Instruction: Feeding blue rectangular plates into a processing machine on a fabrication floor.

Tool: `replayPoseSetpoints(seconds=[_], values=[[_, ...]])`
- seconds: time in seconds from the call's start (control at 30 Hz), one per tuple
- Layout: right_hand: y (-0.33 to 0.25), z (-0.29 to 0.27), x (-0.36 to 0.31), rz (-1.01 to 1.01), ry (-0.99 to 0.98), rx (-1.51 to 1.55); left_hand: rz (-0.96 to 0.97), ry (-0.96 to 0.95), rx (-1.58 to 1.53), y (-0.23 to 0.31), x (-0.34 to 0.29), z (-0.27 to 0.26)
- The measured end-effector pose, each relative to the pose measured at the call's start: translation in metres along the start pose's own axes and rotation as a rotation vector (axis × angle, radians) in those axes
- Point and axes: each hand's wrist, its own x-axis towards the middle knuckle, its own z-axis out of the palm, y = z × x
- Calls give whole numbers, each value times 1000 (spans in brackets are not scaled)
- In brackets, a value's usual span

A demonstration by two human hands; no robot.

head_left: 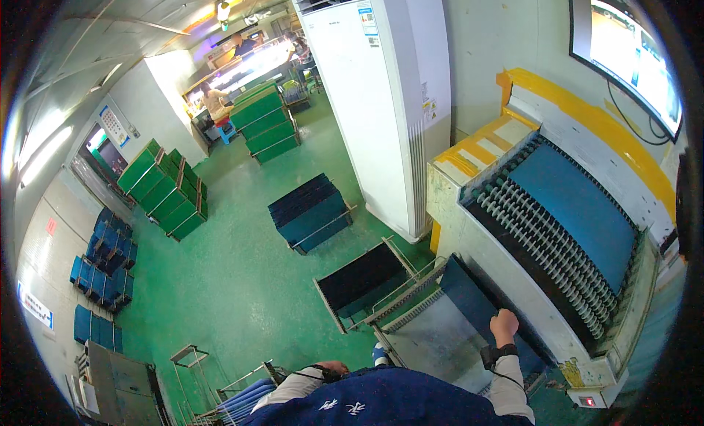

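Observation:
My right hand is closed at the edge of a dark blue panel. That panel stands tilted in a slotted metal rack in front of the machine. My left hand is low, close to my body and beside a rack of blue panels; its fingers are mostly hidden. On the right, the roller machine carries another flat blue panel on its rows of small wheels.
Racks of dark panels and blue panels stand on the green floor. Stacked green panels are farther back. A tall white cabinet unit stands beside the machine, below a wall screen. People sit at a lit bench far off.

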Motion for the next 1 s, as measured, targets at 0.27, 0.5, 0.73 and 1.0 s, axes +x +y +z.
replayPoseSetpoints(seconds=[0.27, 0.5, 0.73, 1.0], values=[[-4, 2, 0, -9, 38, 12, -9, 5, -40, -9, 8, 7], [-2, 0, -1, 12, 16, 13, 43, -21, -50, 18, -17, 0], [-1, -5, -5, 10, 18, 24, 63, -39, -22, 24, -20, -1], [-2, -3, -4, 0, 32, 27, -4, -8, 77, -1, 6, 3]])
